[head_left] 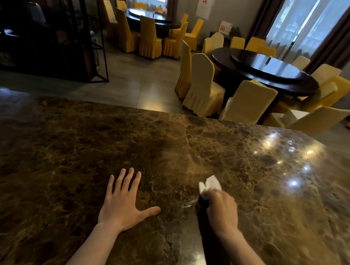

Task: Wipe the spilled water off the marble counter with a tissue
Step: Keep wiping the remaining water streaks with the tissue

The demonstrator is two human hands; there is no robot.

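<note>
A brown veined marble counter (71, 157) fills the lower half of the view. My right hand (221, 210) is closed around a crumpled white tissue (209, 184), whose end sticks out past my fingers and rests on the stone. Just left of that hand a thin wet streak of water (188, 203) glistens on the surface. More small droplets (291, 146) shine near the far right edge. My left hand (123, 202) lies flat on the counter, palm down, fingers spread, holding nothing.
Beyond the counter's far edge is a tiled floor with round dark dining tables (272, 70) ringed by yellow and cream covered chairs (203, 87). A black metal shelf frame (53, 34) stands at the far left. Ceiling lights glare on the counter's right side.
</note>
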